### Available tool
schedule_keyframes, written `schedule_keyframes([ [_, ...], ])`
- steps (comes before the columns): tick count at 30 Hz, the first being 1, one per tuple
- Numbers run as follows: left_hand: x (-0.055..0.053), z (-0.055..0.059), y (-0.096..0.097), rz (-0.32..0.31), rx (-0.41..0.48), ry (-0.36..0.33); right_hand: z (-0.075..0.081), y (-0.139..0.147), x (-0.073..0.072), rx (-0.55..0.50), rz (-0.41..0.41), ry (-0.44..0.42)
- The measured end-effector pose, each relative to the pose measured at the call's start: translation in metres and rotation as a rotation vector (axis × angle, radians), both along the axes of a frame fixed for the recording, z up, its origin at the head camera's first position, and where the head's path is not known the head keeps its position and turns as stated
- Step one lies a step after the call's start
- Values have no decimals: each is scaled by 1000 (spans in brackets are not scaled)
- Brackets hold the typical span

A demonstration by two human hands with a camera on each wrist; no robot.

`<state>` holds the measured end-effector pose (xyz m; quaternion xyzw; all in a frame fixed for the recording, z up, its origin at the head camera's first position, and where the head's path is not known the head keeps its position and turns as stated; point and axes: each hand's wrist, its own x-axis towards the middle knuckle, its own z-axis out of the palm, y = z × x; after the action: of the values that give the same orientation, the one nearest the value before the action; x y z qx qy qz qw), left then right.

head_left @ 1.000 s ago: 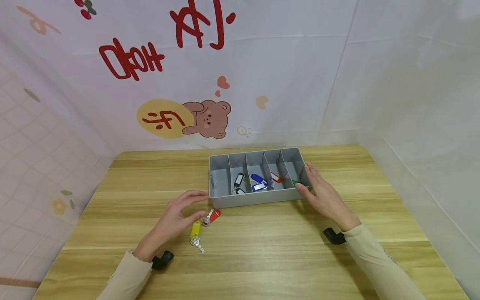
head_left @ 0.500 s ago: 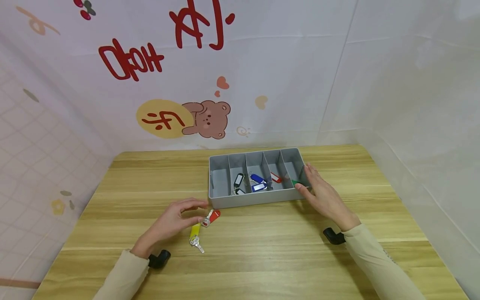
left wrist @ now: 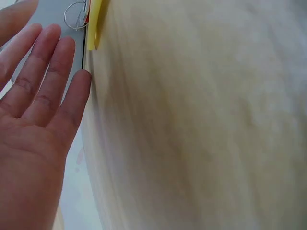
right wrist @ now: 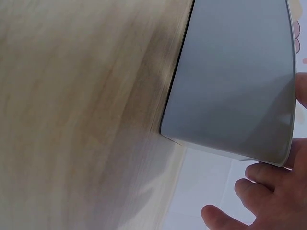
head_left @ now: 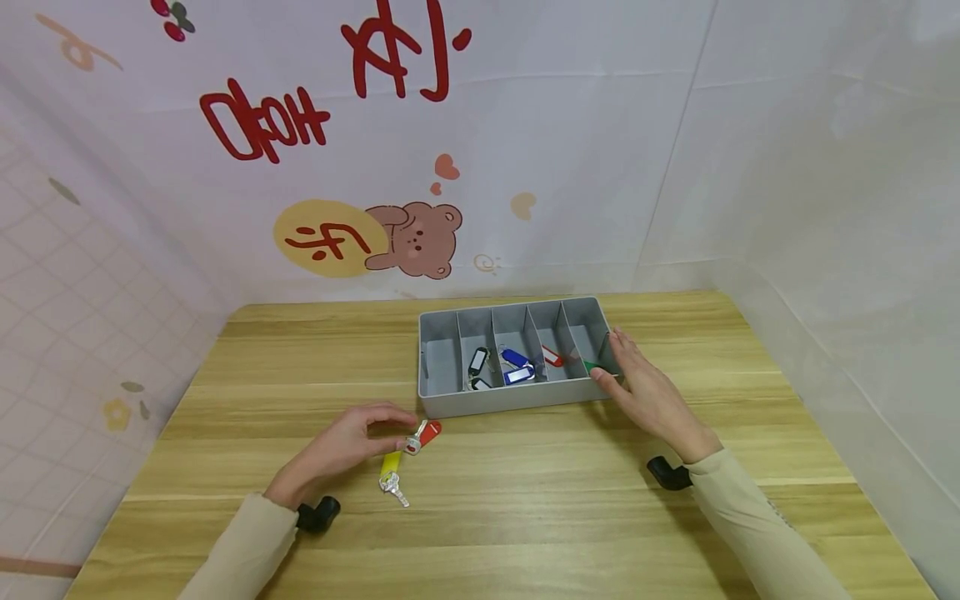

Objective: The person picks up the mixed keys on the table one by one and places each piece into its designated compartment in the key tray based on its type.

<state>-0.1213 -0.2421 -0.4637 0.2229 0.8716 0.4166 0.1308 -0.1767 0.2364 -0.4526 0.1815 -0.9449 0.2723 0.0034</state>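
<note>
My left hand (head_left: 360, 437) hovers beside two tagged keys on the table, its fingers spread loosely and its palm bare in the left wrist view. The thumb tip overlaps the silver key of the red key tag (head_left: 430, 431). Partly under the thumb in the head view lies a yellow key tag (head_left: 391, 463) with its key (head_left: 393, 483). My right hand (head_left: 651, 396) rests at the right end of a grey divided tray (head_left: 517, 398), thumb over the front rim, fingers along the side. Black tags (head_left: 478, 360), blue tags (head_left: 516, 358) and a red tag (head_left: 552, 356) lie in separate compartments.
A green tag (head_left: 591, 366), partly hidden by the right thumb, is in the rightmost compartment. The leftmost compartment (head_left: 440, 367) shows bare grey. Wooden table (head_left: 525, 517) extends around the tray, with a printed white sheet (head_left: 570, 167) standing behind it.
My left hand has drawn slightly back from the tray's front left corner, and its fingers have come a little closer to the thumb. The right hand, tray and keys have stayed in place.
</note>
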Motion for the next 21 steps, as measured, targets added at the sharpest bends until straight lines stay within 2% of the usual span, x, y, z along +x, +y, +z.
schedule_keyframes([
  [8,-3,-4,3,-66,58,-42,1,0,1,0,1,-4],
  [12,-4,-5,3,-77,66,-54,2,0,1,2,3,-6],
  [21,-6,-5,6,-102,21,0,2,0,1,4,-1,-6],
])
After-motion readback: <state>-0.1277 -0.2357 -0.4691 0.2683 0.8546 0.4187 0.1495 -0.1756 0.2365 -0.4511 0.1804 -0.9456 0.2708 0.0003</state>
